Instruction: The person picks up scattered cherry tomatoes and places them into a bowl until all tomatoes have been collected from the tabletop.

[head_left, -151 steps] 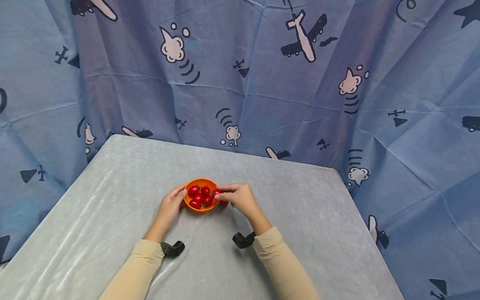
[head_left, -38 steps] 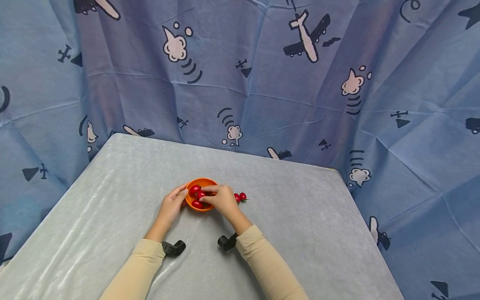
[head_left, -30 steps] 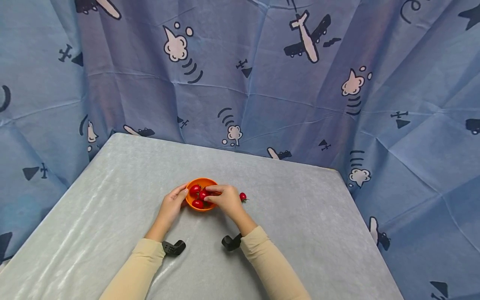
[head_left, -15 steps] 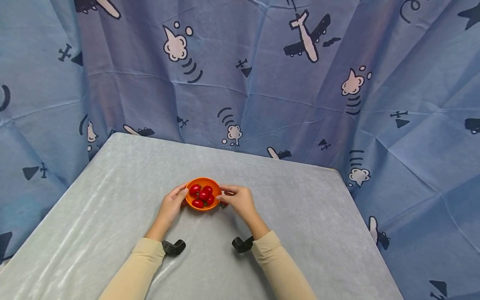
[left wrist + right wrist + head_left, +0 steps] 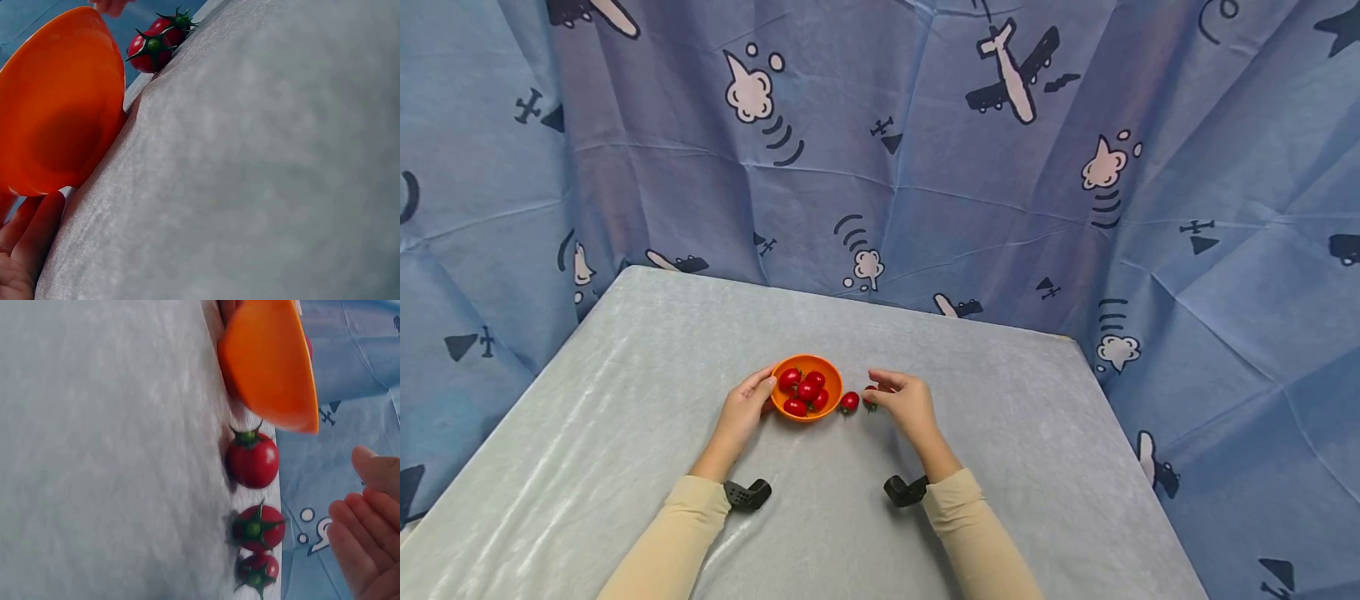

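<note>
Even, soft light in all three views, sharpest from the head camera.

The head view is bright and evenly lit, with pale sheen streaks along the left part of the bench [image 5: 587, 433] and only faint, short shadows under the sleeves; the wide lens bows the blue curtain [image 5: 1075, 208] towards the corners. In the left wrist view the orange bowl [image 5: 56, 106] is close and soft-edged, with a dark shaded patch on its side, while the bench's weave is blurred. In the right wrist view the bench is smeared and out of focus, the tomatoes [image 5: 253, 462] carry small glints, and the fingers [image 5: 369, 537] at the edge are blurred.
</note>
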Motion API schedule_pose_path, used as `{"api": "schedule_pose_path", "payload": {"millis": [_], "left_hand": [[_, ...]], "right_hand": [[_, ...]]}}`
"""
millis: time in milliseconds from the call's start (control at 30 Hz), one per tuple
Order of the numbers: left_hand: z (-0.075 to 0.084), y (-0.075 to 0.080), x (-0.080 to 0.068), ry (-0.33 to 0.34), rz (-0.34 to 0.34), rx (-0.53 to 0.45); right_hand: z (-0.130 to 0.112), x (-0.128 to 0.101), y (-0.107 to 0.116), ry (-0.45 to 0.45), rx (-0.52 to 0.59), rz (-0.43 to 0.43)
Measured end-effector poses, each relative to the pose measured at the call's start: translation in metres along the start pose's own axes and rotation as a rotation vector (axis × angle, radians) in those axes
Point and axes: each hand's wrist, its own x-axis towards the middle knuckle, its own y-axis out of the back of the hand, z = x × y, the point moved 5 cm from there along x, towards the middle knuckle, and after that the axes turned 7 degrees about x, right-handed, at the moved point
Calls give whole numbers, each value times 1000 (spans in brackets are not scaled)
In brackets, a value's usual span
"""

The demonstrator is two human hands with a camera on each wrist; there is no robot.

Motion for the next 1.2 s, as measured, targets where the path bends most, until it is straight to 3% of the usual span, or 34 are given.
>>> {"api": "schedule_pose_path", "payload": {"millis": [633, 1200], "left_hand": [[-3, 1, 1, 4, 3, 43], [-1, 0, -1, 13, 4, 45]], "right_hand": [[26, 9, 26, -65, -18, 107], [43, 14, 34, -111, 35, 173]]}}
